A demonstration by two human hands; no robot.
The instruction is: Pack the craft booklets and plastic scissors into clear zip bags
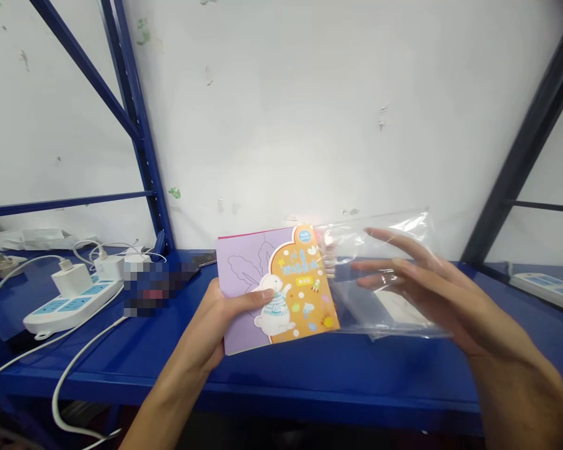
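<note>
A: Left hand (206,331), grip?
B: Narrow, pinching the light, fairly stiff picture booklet (281,287) by its lower-left edge, above the blue bench (309,375).
A: Right hand (443,306)?
B: Wide open at the slippery, soft clear plastic bag (380,237); best taken by its film edge.

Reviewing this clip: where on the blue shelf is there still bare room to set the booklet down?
Bare blue metal shelf runs along the front, below the picture booklet and clear plastic bag, near the right hand. A smaller patch lies right of the white power strip, before the left hand. The left end is crowded with chargers, white cables and a pixelated object.
</note>
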